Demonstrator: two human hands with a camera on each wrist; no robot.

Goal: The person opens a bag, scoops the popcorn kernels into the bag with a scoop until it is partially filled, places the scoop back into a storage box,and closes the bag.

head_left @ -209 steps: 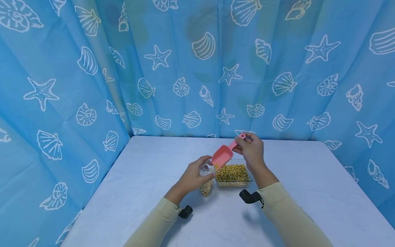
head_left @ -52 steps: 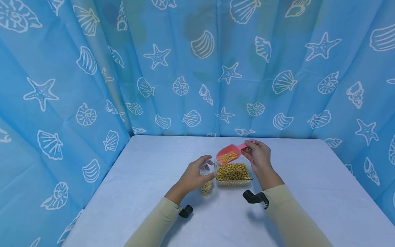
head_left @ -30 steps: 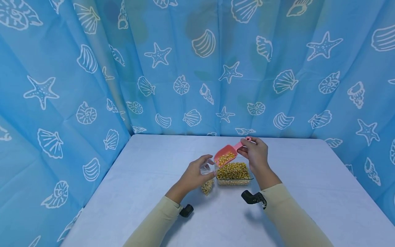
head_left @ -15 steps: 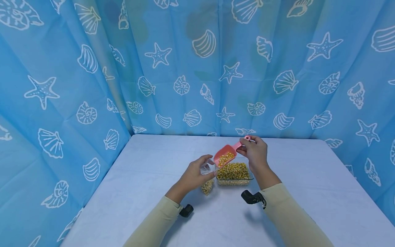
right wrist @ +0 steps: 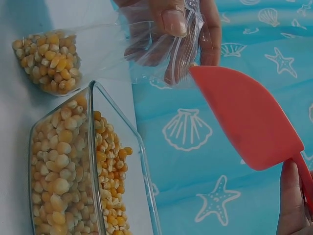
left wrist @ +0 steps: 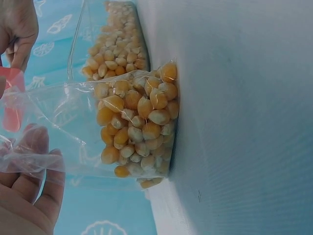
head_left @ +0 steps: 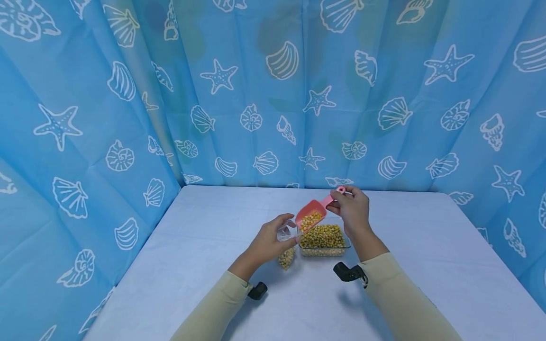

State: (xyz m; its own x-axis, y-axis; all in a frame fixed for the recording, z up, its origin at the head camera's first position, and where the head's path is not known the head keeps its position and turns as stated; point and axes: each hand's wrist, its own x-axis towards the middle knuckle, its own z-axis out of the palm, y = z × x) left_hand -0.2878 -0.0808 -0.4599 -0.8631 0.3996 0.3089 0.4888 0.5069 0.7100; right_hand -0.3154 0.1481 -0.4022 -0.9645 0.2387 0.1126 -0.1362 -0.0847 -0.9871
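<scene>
My left hand holds the mouth of a clear zip bag between thumb and fingers. Dried corn kernels fill the bag's bottom, which rests on the table. With its fingers on the handle, my right hand grips a pink scoop. Tilted down to the left, the scoop carries kernels, and its tip meets the bag's opening in the right wrist view. Below the scoop stands a glass container heaped with corn kernels, just right of the bag.
A white cloth covers the table. Behind and at the sides hangs a blue curtain with white shells and starfish. Black wrist cameras are strapped below both hands.
Seven seconds ago the scoop was tipped at the bag with few kernels on it. Later it was loaded above the container, then moved left and tilted to the bag. The left hand stayed put.
</scene>
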